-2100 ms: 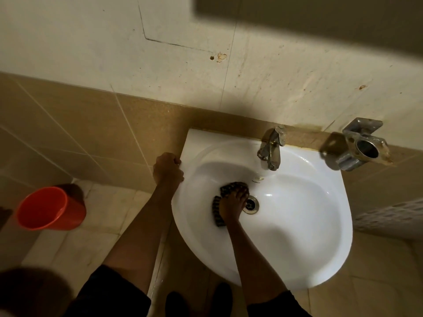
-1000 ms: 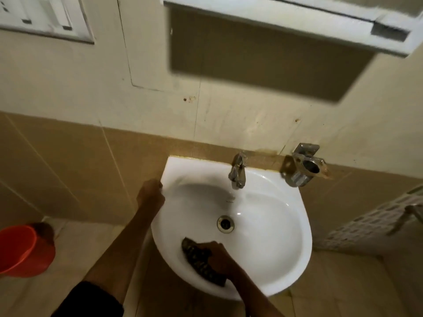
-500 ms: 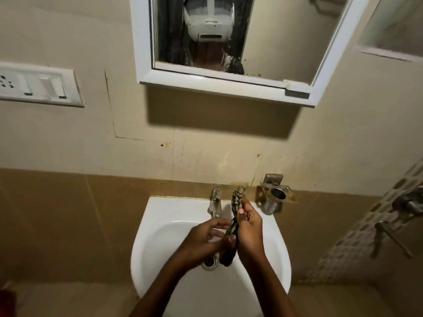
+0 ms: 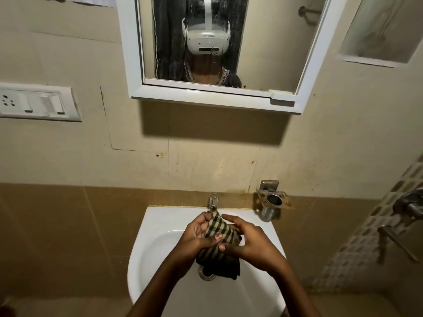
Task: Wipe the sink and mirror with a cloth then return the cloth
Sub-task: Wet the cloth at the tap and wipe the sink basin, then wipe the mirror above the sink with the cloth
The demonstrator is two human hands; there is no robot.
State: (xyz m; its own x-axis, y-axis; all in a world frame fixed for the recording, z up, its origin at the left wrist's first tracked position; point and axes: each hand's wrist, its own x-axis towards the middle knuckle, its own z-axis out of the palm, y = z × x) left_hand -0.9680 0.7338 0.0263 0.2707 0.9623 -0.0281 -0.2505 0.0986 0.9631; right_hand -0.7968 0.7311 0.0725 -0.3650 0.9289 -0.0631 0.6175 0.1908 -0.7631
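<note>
A dark checked cloth [image 4: 218, 248] hangs between both hands above the white sink [image 4: 151, 248]. My left hand [image 4: 196, 234] pinches its upper left part, thumb across the fabric. My right hand [image 4: 247, 241] grips it from the right, fingers spread along the top. The cloth's lower end dangles over the metal drain [image 4: 206, 274]. The white-framed mirror [image 4: 263, 42] hangs on the wall above, streaked, reflecting a person with a headset.
A metal tap [image 4: 213, 202] stands at the sink's back edge, just beyond the cloth. A metal wall holder [image 4: 271, 200] sits to its right. A switch plate [image 4: 36, 104] is on the left wall. Shower fittings [image 4: 409, 207] project at the right edge.
The view tilted up from the basin to the mirror. My right hand lifted the cloth off the sink bowl; my left hand left the rim and took hold of the cloth, now spread wider.
</note>
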